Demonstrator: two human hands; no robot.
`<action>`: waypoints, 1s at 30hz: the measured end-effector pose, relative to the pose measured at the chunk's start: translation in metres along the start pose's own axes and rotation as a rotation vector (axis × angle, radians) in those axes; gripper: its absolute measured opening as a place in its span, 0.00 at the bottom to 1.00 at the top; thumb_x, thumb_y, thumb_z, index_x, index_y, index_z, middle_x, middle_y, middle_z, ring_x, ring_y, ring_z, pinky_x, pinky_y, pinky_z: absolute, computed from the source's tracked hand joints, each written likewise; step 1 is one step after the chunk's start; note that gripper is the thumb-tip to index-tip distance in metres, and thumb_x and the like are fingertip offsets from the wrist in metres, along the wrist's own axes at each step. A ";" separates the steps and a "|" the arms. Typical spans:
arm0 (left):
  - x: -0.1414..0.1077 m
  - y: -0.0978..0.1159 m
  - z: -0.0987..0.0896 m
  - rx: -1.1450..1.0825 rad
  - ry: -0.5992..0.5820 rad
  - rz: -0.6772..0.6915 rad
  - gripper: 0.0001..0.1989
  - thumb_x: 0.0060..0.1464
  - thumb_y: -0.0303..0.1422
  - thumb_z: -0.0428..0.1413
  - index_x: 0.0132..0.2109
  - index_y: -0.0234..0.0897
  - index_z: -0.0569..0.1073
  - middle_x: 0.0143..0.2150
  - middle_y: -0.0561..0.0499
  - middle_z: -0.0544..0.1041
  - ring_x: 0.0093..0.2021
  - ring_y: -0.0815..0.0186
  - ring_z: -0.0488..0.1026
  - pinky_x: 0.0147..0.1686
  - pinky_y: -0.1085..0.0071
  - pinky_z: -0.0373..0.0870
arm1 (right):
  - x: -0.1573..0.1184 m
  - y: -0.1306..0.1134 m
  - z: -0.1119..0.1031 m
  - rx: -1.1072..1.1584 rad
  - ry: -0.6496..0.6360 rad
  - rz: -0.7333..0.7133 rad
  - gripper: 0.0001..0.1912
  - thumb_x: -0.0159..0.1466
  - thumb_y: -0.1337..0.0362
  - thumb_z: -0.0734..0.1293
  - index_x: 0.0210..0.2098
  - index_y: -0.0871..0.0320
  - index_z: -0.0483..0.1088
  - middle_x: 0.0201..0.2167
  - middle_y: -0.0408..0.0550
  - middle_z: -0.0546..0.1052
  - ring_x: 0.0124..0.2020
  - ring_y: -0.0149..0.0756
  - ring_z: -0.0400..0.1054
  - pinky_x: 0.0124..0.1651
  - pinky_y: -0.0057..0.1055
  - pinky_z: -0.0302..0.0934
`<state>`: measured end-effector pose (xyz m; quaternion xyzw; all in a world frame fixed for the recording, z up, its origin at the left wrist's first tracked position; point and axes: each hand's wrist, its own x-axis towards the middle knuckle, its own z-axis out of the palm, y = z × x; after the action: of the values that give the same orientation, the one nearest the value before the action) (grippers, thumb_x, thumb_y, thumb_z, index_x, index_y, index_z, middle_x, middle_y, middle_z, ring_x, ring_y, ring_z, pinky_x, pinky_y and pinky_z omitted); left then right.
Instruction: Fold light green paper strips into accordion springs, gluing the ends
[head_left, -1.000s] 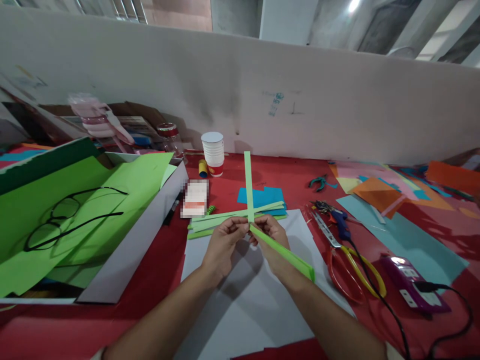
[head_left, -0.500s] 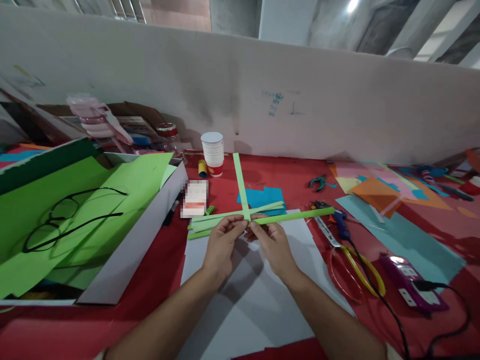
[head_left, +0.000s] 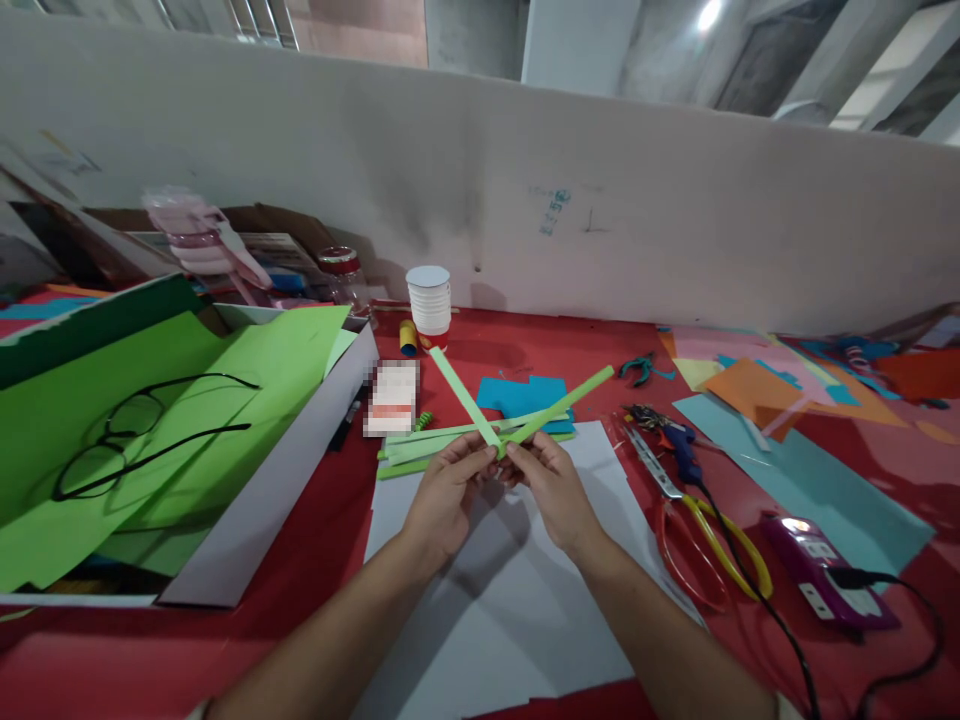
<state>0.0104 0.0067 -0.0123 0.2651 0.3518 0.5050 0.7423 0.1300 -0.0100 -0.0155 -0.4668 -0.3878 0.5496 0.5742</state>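
Note:
Two joined green paper strips (head_left: 566, 403) form a V, held at their meeting point above white paper (head_left: 517, 600). My left hand (head_left: 446, 490) pinches the joint from the left, thumb on top. On the other side, my right hand (head_left: 551, 490) pinches the same joint, its fingertips close to the left ones. One arm of the V points up and left, the other up and right. Behind the hands lie several loose green strips (head_left: 420, 443) and blue paper (head_left: 517, 396).
An open box (head_left: 277, 490) with green sheets and glasses (head_left: 124, 440) stands left. Paper cups (head_left: 430, 305) are at the back. Scissors (head_left: 720, 540), a glue gun (head_left: 681, 450), a purple power strip (head_left: 829, 575) and coloured papers (head_left: 810, 470) lie right.
The strips have swung: the upright one now leans left, and the nearly level one now slants up to the right. Both hands still pinch the joint.

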 end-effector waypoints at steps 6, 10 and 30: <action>0.000 -0.002 -0.003 0.068 -0.077 -0.011 0.06 0.41 0.25 0.62 0.32 0.33 0.76 0.28 0.52 0.74 0.27 0.72 0.68 0.32 0.74 0.65 | 0.004 -0.005 -0.006 -0.136 -0.054 0.060 0.06 0.56 0.61 0.65 0.30 0.57 0.68 0.20 0.38 0.69 0.21 0.26 0.61 0.25 0.24 0.54; 0.001 -0.001 -0.003 0.139 -0.049 0.011 0.04 0.42 0.27 0.62 0.30 0.33 0.76 0.26 0.52 0.74 0.25 0.72 0.66 0.29 0.74 0.63 | 0.006 -0.007 -0.009 -0.230 -0.092 0.079 0.07 0.55 0.60 0.65 0.28 0.57 0.65 0.21 0.39 0.69 0.21 0.27 0.60 0.25 0.25 0.54; -0.002 -0.007 0.003 0.098 0.076 0.095 0.06 0.42 0.31 0.63 0.28 0.31 0.76 0.26 0.50 0.75 0.29 0.68 0.70 0.34 0.71 0.67 | -0.001 0.003 -0.004 -0.249 -0.055 -0.114 0.09 0.58 0.57 0.66 0.34 0.56 0.69 0.27 0.41 0.72 0.27 0.31 0.65 0.30 0.27 0.59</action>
<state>0.0162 0.0020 -0.0155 0.2980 0.3910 0.5316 0.6898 0.1326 -0.0117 -0.0190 -0.4965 -0.4943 0.4763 0.5313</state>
